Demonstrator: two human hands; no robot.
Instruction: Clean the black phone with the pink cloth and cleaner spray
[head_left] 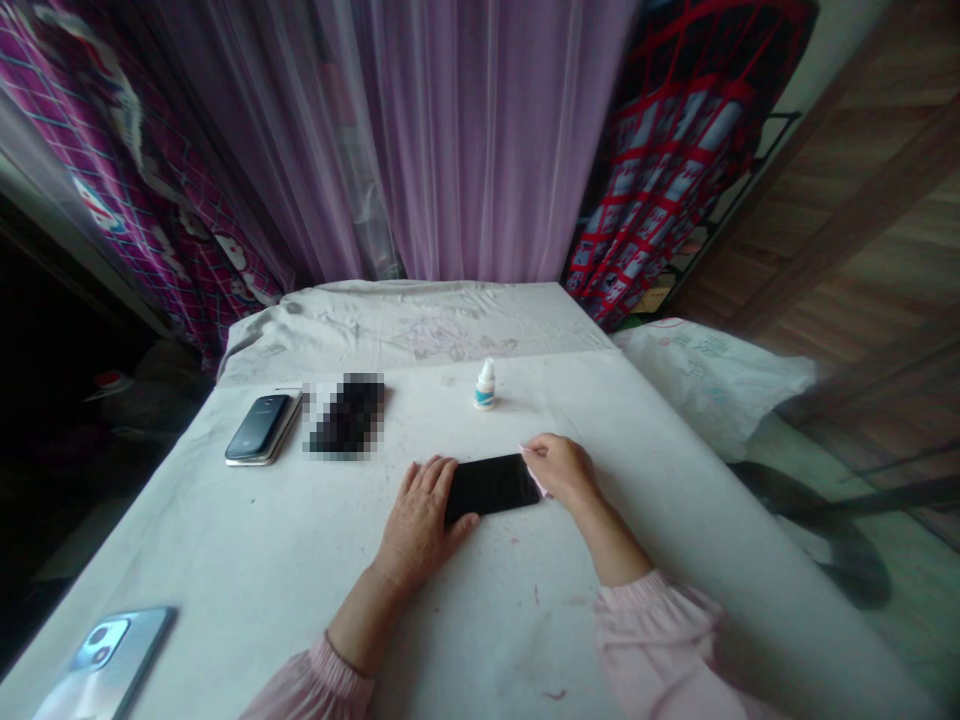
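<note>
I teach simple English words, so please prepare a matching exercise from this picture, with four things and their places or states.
1. spray bottle
2. left hand
3. right hand
4. silvery-blue phone

A. pinching a thin pink cloth
B. lying with its camera lenses up
C. standing upright
D. at the left end of the black phone

Pairs: 1-C, 2-D, 3-A, 4-B

Apparently a home: purple curtains [487,150], bright patterned fabric [161,150] hanging on either side, and a cloth-covered worktop [292,550].
</note>
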